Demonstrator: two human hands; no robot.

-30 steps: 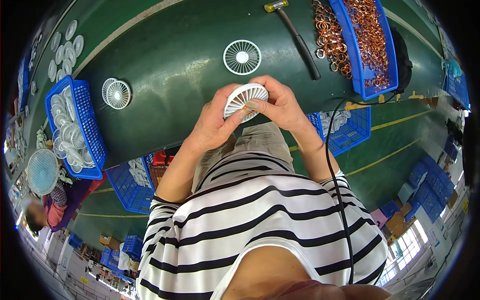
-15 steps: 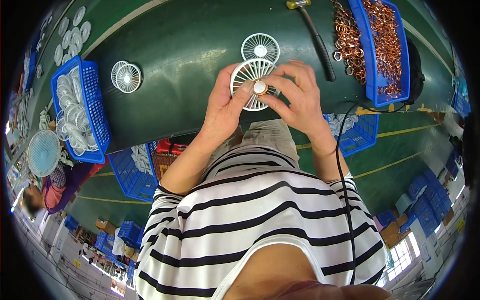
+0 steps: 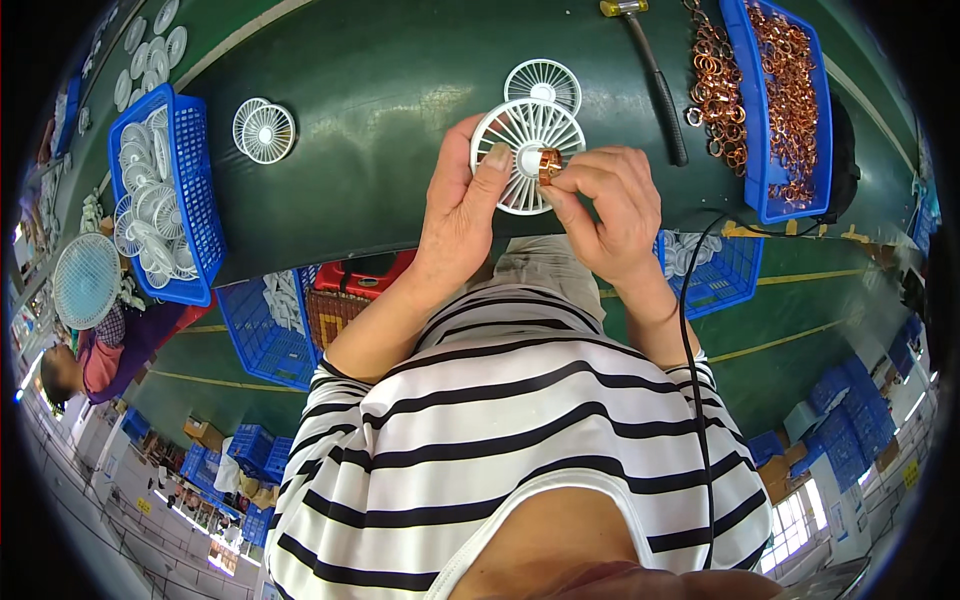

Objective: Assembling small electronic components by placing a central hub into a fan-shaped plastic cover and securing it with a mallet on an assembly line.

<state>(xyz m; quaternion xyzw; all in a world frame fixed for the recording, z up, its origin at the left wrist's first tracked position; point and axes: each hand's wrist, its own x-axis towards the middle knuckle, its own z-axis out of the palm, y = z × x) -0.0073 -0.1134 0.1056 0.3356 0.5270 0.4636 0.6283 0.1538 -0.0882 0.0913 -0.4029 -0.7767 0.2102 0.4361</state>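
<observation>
The left hand (image 3: 455,220) grips the white disc (image 3: 529,160) by its rim, thumb across the spokes, up above the counter (image 3: 370,120). The right hand (image 3: 610,205) pinches a copper ring (image 3: 549,167) at the hub's end; how far on it sits, I can't tell from here. The disc looks light and stiff, its thin spokes probably breakable, so rim or hub is safest; the ring seems hard, perhaps slippery. Neither shows lettering. Far off, a yellow sign (image 3: 910,473) is too small to read.
</observation>
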